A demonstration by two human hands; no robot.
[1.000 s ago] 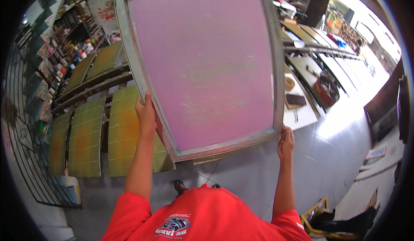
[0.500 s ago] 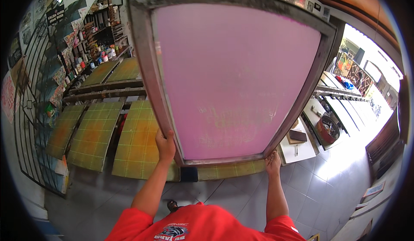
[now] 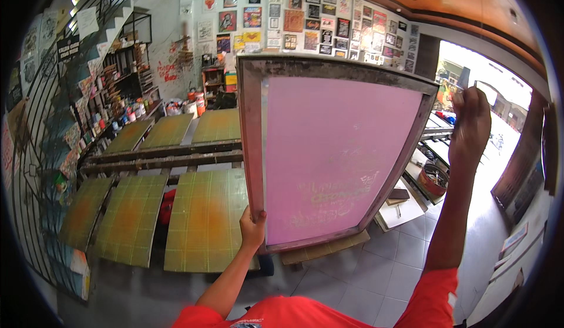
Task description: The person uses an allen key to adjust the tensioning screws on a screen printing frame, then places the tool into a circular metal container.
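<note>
Screen (image 3: 338,152) btwn L hand (image 3: 252,230) & R hand (image 3: 471,119): L fingers clamped on its lower L edge; R fingers clear of it, near upper R corner, blurred, can't tell if apart.

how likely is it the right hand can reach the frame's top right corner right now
Probably yes: the right hand is apart from the frame, raised near that corner, with nothing visible between them.

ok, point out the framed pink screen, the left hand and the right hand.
Framed pink screen (image 3: 341,140), head view: middle of the pink panel.
Left hand (image 3: 252,231), head view: middle of the hand.
Right hand (image 3: 472,121), head view: middle of the hand.
</note>
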